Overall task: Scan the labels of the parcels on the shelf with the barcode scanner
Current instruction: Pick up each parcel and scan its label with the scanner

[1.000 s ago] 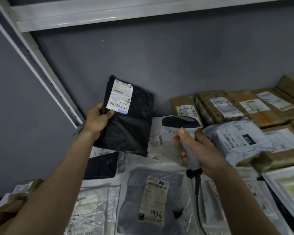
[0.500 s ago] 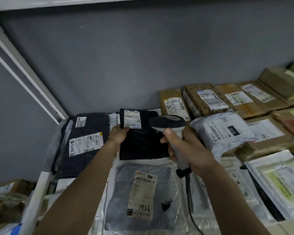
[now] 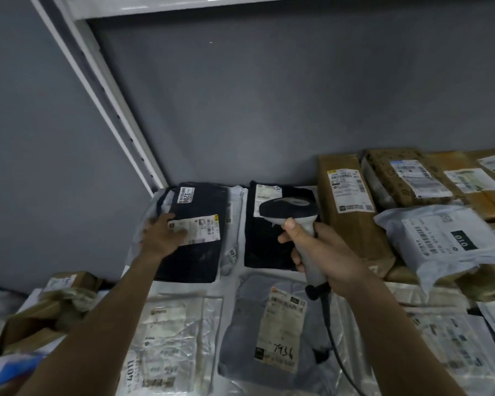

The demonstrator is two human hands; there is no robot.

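Partly hidden label (image 3: 196,230) (under hands (image 3: 162,234))

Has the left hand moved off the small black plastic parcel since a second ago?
Yes. The left hand now rests on the larger black parcel nearer the white shelf post, left of the small black plastic parcel.

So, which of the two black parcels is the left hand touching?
The left hand rests on the black parcel nearest the shelf's left corner, marked "3200"; the other lies behind the scanner.
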